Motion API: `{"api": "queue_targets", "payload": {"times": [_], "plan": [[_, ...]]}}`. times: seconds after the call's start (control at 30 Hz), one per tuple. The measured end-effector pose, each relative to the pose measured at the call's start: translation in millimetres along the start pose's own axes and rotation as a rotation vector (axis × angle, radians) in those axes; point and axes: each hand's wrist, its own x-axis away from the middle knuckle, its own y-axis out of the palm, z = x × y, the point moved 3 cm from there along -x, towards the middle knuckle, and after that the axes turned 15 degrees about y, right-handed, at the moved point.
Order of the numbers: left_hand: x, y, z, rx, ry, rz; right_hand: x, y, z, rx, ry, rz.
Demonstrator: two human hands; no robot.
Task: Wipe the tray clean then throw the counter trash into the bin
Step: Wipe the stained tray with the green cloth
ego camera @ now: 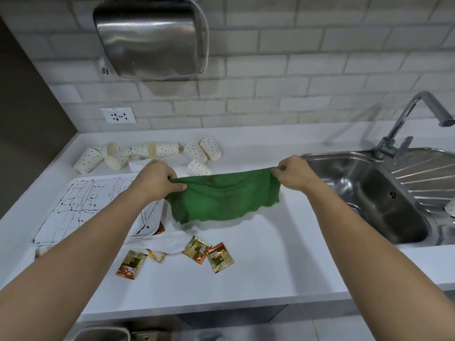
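The tray (pixel 81 205), white and crossed by thin dark streaks and spatters, lies flat on the left part of the counter (pixel 258 279), its left front corner near the counter's front edge. The left forearm passes over its right side.

Just right of the tray, a green cloth (pixel 224 198) is stretched wide in the air above the middle of the counter. The left hand (pixel 157 179) pinches one top corner with curled fingers and thumb, and the right hand (pixel 293 173) pinches the other. The hands are well apart, and the cloth's lower edge hangs loose.

Below the cloth, a crumpled white napkin (pixel 172 238) lies on the counter beside the tray's right front corner. Toward the front edge are three gold and orange sachets (pixel 195 249) and a small torn wrapper (pixel 157 254). An orange scrap (pixel 160 228) peeks out at the tray's right front corner.

Along the back edge, dotted paper cups (pixel 162 148) lie tipped on their sides in a loose row, with a white tissue (pixel 138 164) just in front of them.

A steel sink (pixel 369 193) with a ribbed drainer fills the counter's right end, and a chrome tap (pixel 413 114) stands at its back. On the brick wall behind are a wall socket (pixel 118 115) and, above it, a steel hand dryer (pixel 152 38).
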Motion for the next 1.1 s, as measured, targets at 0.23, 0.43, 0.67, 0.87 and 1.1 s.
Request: {"api": "queue_targets", "payload": {"times": [0.23,0.43,0.67,0.87,1.1], "plan": [[3.1,16.7,73.5,0.965,-0.285,0.031,70.8,8.1,-93.5,-0.481,-0.09,-0.373],[7.5,16.4,92.8,1.447,-0.062,0.024,73.7,15.5,-111.3,-0.76,-0.156,-0.433],[5.8,-7.0,59.7,1.35,0.02,0.046,49.5,65.3,-93.5,-0.683,-0.209,-0.933],[-0.8,-15.9,-27.0,0.883,-0.201,0.285,46.1,114.9,-134.3,-1.158,0.058,-0.845],[45.6,-18.7,-217.7,0.485,-0.648,0.459,22.3,180.5,-169.8,-0.393,0.076,-0.451]]}}
